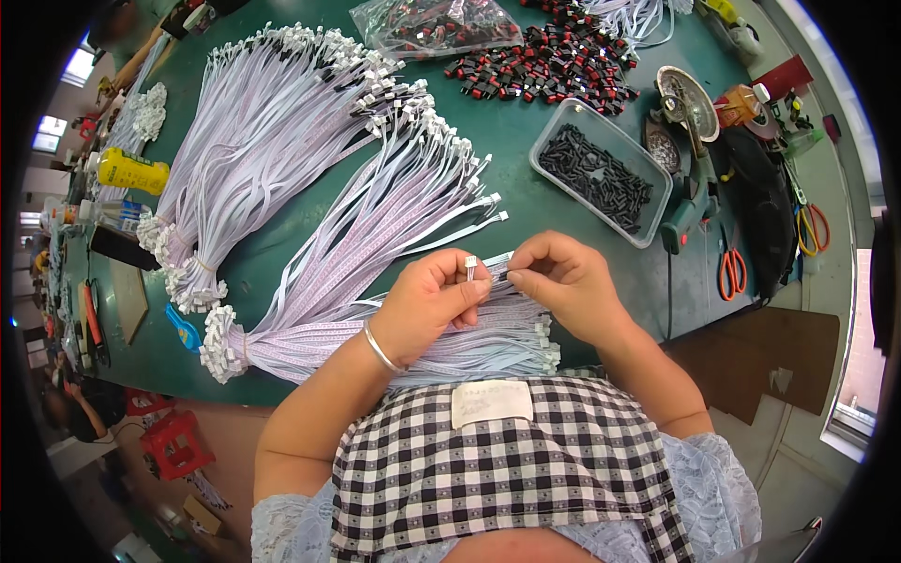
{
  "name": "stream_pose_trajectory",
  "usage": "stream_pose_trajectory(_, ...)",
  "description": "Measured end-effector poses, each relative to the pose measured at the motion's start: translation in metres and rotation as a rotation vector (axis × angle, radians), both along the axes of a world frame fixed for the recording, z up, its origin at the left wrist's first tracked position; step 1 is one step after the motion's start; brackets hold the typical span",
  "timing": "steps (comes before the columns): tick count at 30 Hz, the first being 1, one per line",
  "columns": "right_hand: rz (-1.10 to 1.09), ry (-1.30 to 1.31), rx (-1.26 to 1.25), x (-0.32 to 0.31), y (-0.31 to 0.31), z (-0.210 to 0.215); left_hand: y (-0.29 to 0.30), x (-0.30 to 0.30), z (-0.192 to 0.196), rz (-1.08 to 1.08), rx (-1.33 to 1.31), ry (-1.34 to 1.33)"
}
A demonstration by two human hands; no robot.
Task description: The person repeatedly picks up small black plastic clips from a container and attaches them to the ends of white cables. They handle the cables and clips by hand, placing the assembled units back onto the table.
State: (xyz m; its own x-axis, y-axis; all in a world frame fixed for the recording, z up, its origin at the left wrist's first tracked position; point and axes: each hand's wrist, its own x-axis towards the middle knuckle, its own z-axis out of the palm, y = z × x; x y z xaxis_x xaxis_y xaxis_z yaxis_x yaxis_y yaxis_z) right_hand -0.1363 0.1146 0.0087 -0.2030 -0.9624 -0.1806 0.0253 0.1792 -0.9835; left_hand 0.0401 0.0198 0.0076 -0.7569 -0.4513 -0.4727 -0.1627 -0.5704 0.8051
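My left hand (422,305) is closed, its thumb and forefinger pinching a flat cable just below its small white connector (471,264), which points up. To its right my right hand (572,281) holds thumb and forefinger pressed together beside thin wire ends. What sits between those fingertips is too small to make out. Under both hands lies a bundle of pale ribbon cables (310,352), tied near its white connectors at the left. A second fanned bundle (347,206) spreads behind my left hand, and a larger cable bundle (244,159) lies farther left.
A clear plastic tub (587,213) holds short black tubes (601,178). Beyond it are a pile of red-and-black parts (554,66) and a plastic bag (436,26). Orange-handled scissors (731,274) and a green glue gun (690,220) lie right; a yellow bottle (131,171) lies left.
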Motion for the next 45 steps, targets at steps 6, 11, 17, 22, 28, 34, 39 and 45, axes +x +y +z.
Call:
stream_pose_trajectory(6, 0.01, 0.023, -0.042, 0.001, -0.001, -0.003, 0.001, 0.0, 0.0, 0.002, -0.003, -0.011)
stream_pose_trajectory(11, 0.056, 0.152, -0.112, -0.001, -0.002, -0.005, 0.0, 0.0, -0.001, -0.008, -0.009, -0.001)
stream_pose_trajectory(17, 0.158, 0.298, -0.204, -0.005, -0.004, 0.0, 0.001, 0.003, 0.001, -0.055, -0.173, -0.009)
stream_pose_trajectory(22, 0.129, 0.109, -0.085, -0.006, -0.002, -0.009, -0.003, 0.012, 0.013, -0.239, -0.937, -0.117)
stream_pose_trajectory(28, 0.075, -0.148, -0.121, 0.003, -0.007, -0.009, -0.001, 0.009, 0.021, -0.052, -0.75, -0.129)
stream_pose_trajectory(34, 0.091, -0.049, -0.053, 0.001, -0.019, 0.01, -0.011, -0.005, 0.029, -0.001, -0.961, -0.092)
stream_pose_trajectory(39, 0.054, 0.83, -0.327, -0.031, -0.036, 0.019, -0.035, -0.023, 0.011, -0.024, -1.301, -0.221)
stream_pose_trajectory(45, 0.262, 1.554, -0.045, -0.108, -0.025, 0.03, -0.034, -0.024, -0.002, -0.101, -1.479, -0.276)
